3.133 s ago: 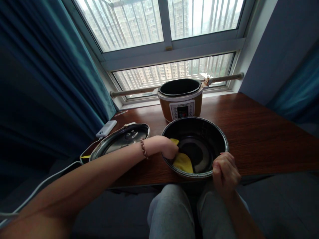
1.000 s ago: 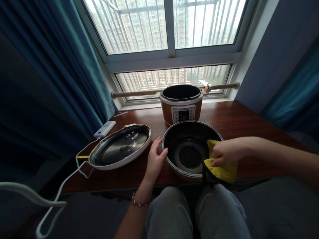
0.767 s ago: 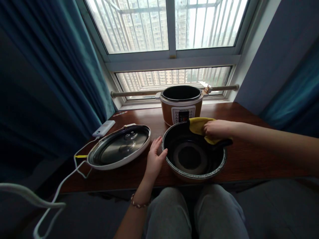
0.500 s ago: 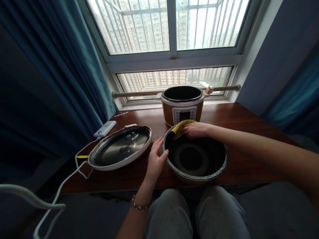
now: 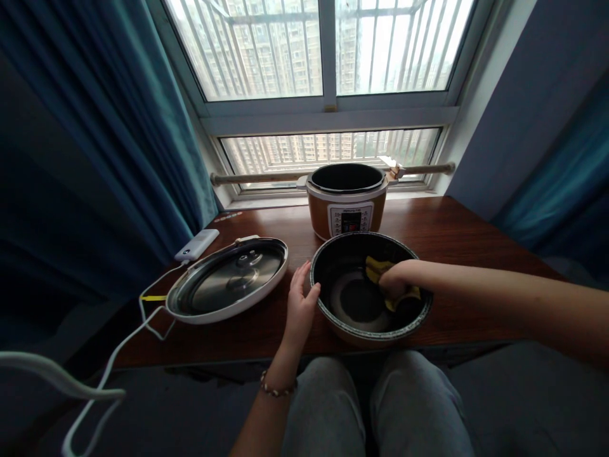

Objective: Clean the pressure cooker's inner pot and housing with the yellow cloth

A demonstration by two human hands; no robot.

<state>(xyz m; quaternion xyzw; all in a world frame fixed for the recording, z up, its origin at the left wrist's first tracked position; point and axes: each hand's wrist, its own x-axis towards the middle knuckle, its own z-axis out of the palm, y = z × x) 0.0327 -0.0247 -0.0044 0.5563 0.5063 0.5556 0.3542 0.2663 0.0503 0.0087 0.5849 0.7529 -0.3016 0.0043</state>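
Note:
A round black inner pot [image 5: 364, 304] with a speckled rim sits near the table's front edge. My left hand [image 5: 302, 298] holds its left side, fingers along the outer wall and thumb at the rim. Inside the pot, my right hand [image 5: 397, 279] is closed on a yellow cloth [image 5: 378, 268], pressing it against the right part of the interior. Some fingertips are hidden by the hand and cloth. Just behind the pot stands a brown and white electric cooker [image 5: 320, 212] with its top uncovered and a control panel in front.
Left of the pot lies a large white-rimmed lid [image 5: 228, 279], inner metal side up. A white power strip [image 5: 198, 244] is farther left, its white cable [image 5: 110, 374] hanging over the edge. The wooden table [image 5: 442, 222] meets a window behind; blue curtains [image 5: 157, 127] hang at the side.
My right hand has moved the cloth from the pot's far left rim down into its right interior. My left hand stays at the left rim. Red digits now show on the cooker's display.

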